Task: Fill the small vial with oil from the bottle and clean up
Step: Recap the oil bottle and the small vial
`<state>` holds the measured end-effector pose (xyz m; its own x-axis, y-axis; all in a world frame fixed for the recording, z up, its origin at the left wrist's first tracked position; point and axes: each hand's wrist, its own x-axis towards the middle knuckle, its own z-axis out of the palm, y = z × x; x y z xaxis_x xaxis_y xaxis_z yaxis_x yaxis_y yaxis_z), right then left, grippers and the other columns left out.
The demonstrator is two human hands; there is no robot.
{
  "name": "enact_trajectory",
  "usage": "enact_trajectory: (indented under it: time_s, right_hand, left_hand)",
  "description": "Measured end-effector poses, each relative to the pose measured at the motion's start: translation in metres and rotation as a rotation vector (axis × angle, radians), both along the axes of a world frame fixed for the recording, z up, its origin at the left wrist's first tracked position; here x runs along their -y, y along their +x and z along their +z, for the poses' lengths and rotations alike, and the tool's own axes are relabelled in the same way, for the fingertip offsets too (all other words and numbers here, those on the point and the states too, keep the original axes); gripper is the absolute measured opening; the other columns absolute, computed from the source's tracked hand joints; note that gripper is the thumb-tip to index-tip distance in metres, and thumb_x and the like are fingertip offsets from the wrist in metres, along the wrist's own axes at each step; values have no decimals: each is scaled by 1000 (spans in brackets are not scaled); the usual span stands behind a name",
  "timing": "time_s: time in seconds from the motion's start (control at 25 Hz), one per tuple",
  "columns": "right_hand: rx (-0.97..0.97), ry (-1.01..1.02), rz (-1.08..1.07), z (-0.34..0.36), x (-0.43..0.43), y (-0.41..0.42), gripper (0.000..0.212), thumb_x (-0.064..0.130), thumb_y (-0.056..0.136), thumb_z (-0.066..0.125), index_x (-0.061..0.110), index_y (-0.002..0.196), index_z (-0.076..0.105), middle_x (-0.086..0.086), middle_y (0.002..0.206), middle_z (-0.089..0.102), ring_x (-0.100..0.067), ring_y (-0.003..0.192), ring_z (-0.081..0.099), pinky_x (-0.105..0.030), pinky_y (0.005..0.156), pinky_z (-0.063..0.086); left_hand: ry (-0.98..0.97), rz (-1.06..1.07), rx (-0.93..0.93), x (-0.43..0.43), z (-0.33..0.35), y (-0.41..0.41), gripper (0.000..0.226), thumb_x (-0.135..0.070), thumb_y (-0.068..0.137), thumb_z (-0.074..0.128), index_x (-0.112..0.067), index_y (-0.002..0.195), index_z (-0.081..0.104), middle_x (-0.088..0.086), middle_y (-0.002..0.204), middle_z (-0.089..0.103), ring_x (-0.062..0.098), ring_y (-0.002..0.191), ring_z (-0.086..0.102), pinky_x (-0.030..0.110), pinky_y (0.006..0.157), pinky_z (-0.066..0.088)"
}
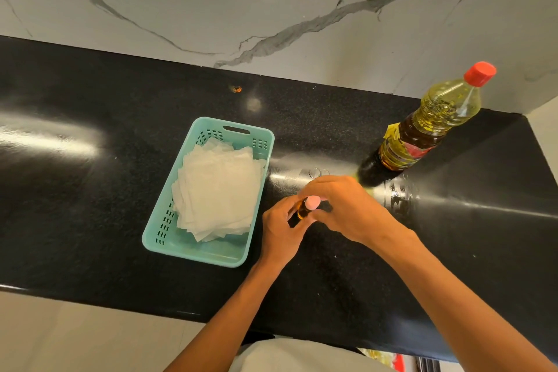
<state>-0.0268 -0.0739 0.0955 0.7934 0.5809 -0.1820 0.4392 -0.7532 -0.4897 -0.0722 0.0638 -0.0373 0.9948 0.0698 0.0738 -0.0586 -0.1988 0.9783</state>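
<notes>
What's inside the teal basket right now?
The teal basket holds a loose, fanned stack of white paper sheets, and the floor at its near end is bare. The sheets hide anything under the stack, and their number cannot be told.

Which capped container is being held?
The small amber vial with the pink cap, held by the left hand, right hand at its cap; the tall red-capped plastic oil bottle stands untouched.

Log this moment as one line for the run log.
left hand: holds vial | right hand: pinches pink cap | bottle: upright, capped | tissues: in basket
</notes>
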Motion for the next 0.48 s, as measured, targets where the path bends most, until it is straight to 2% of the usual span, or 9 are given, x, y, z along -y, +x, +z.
enact_trajectory:
  time_s: [0.08, 0.16, 0.24, 0.36, 0.48]
  right_hand:
    - [66, -88, -3, -2, -3, 3, 16, 20, 92, 64, 14, 103, 74, -3, 101, 71, -20, 96, 65, -35, 83, 52]
    - [194, -224, -72, -6, -7, 3, 34, 38, 98, 54, 10, 90, 71, -5, 86, 69, -23, 81, 65, -36, 73, 52]
    - [217, -283, -100, -6, -5, 5, 44, 52, 94, 52, 11, 91, 68, -4, 84, 66, -23, 77, 64, -36, 67, 53]
    - [155, -346, 125, 1, -2, 13, 45, 56, 86, 61, 18, 112, 61, 0, 99, 61, -20, 87, 59, -38, 68, 54]
    - [275, -465, 380, 1, 5, 34, 34, 46, 96, 48, 17, 110, 59, -1, 94, 55, -18, 78, 54, -32, 58, 48]
  left_hand:
    - [-8, -18, -9, 0, 1, -1, 33, -34, 80, 79, -37, 112, 70, -30, 98, 71, 3, 99, 70, 18, 88, 57]
    - [-15, -28, 3, 0, 0, 0, 31, -33, 80, 79, -33, 110, 71, -26, 102, 72, 4, 102, 70, 19, 89, 57]
    - [-12, -41, 24, 0, 0, 0, 31, -31, 81, 79, -31, 112, 72, -24, 105, 73, 3, 104, 70, 20, 89, 58]
    - [-6, -69, 1, -2, 0, 2, 36, -27, 86, 79, -25, 121, 69, -21, 108, 73, 1, 105, 70, 19, 91, 57]
    - [39, -138, 7, -4, -2, 5, 33, -22, 92, 75, -24, 124, 66, -7, 104, 76, 6, 100, 71, 20, 89, 57]
